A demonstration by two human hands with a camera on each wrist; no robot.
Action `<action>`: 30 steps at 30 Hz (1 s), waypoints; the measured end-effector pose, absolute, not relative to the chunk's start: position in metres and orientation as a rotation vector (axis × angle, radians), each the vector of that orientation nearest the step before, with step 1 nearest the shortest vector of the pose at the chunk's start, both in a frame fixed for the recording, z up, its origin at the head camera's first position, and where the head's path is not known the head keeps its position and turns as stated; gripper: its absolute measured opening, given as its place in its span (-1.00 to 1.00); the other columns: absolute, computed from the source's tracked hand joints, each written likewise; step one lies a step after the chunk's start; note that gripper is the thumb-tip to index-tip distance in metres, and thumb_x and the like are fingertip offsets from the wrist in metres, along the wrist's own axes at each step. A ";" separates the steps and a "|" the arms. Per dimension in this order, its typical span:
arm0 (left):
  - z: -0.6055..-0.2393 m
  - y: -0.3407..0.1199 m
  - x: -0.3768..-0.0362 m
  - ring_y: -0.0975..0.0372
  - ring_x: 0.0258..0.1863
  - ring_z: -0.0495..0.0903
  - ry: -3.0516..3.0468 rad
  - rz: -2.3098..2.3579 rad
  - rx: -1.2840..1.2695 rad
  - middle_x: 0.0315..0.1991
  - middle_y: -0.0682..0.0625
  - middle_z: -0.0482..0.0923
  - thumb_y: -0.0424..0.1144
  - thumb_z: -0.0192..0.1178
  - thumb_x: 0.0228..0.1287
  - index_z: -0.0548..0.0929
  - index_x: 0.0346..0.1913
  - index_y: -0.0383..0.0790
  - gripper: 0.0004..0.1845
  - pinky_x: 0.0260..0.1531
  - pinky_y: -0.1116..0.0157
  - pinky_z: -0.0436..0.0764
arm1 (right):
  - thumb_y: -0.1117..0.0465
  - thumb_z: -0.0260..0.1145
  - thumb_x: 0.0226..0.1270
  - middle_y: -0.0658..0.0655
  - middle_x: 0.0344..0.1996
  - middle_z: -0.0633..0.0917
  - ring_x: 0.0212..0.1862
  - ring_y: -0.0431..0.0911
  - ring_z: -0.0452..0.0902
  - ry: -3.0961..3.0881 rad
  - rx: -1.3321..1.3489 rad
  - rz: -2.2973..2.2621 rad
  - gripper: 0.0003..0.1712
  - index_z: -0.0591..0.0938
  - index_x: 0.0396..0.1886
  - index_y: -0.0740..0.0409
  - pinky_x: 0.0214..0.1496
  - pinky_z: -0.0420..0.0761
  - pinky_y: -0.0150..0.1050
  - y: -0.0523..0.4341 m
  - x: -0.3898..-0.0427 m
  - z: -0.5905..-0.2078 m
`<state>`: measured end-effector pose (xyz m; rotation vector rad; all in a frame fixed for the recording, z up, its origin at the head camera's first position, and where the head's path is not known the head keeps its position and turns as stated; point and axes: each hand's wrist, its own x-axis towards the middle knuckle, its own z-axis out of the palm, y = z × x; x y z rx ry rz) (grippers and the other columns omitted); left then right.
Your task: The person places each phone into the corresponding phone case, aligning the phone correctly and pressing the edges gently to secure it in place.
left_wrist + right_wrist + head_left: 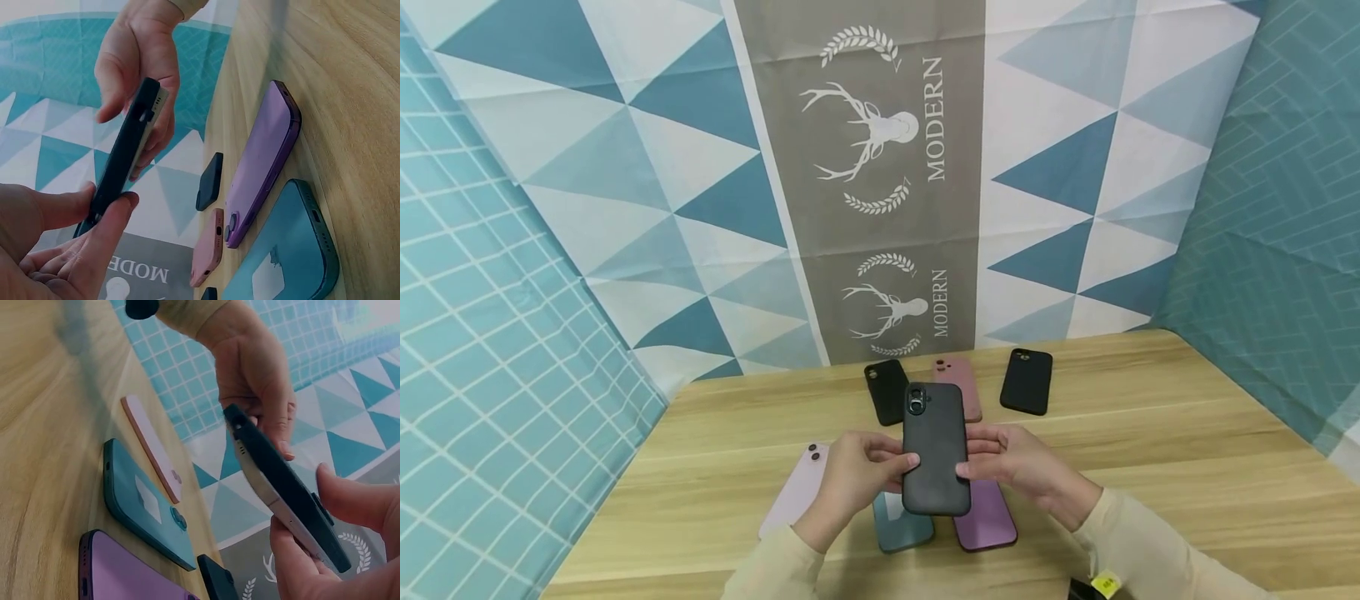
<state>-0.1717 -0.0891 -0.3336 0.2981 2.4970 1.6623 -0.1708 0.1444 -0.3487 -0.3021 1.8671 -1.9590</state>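
Observation:
Both hands hold one phone in a black case [934, 446] above the wooden table [1150, 450], back side up, camera ring at the far end. My left hand [872, 468] grips its left edge, thumb on top. My right hand [992, 462] pinches the right edge. In the left wrist view the case [125, 156] is seen edge-on, with a pale phone edge showing along it, between my left hand [69, 244] and my right hand [140, 69]. The right wrist view shows the same phone [281, 494] gripped by my right hand [312, 556], with my left hand [256, 381] beyond.
On the table under the hands lie a pale pink phone [797, 492], a teal phone [901, 525] and a purple phone [985, 521]. Farther back lie a black case [886, 390], a pink case [958, 383] and another black case [1027, 381]. Patterned cloth walls enclose the table.

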 end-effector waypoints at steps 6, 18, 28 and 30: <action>-0.334 -0.091 -0.171 0.10 -0.51 0.76 2.394 1.726 0.213 -0.36 -0.25 0.75 -0.28 0.41 0.08 0.67 -0.20 -0.48 -0.68 -0.45 0.26 0.74 | 0.30 0.42 0.13 0.13 -0.04 0.71 -0.06 -0.25 0.64 1.933 -0.322 -1.951 -0.16 0.25 0.30 0.60 0.01 0.64 -0.38 0.141 -0.168 -0.348; -0.335 -0.093 -0.171 0.20 -0.56 0.73 2.266 1.771 0.201 -0.42 -0.16 0.76 -0.23 0.44 0.05 0.65 -0.22 -0.44 -0.66 -0.40 0.24 0.74 | 0.33 0.35 0.21 0.09 -0.13 0.71 -0.13 -0.23 0.66 1.886 -0.251 -1.945 -0.27 0.28 0.27 0.62 -0.01 0.67 -0.33 0.142 -0.168 -0.351; -0.337 -0.093 -0.168 0.20 -0.50 0.75 2.229 1.751 0.241 -0.37 -0.16 0.76 -0.24 0.39 0.11 0.63 -0.19 -0.44 -0.68 -0.33 0.23 0.75 | 0.34 0.30 0.23 0.43 0.17 0.54 -0.05 -0.20 0.66 1.884 -0.188 -1.947 -0.22 0.19 0.32 0.64 0.04 0.67 -0.30 0.141 -0.165 -0.352; -0.337 -0.093 -0.169 0.16 -0.42 0.77 2.210 1.742 0.252 -0.31 -0.20 0.76 -0.26 0.36 0.14 0.63 -0.15 -0.46 -0.69 -0.27 0.24 0.75 | 0.33 0.31 0.23 0.45 0.19 0.52 -0.05 -0.19 0.66 1.891 -0.168 -1.952 -0.22 0.19 0.32 0.63 0.05 0.67 -0.28 0.139 -0.165 -0.351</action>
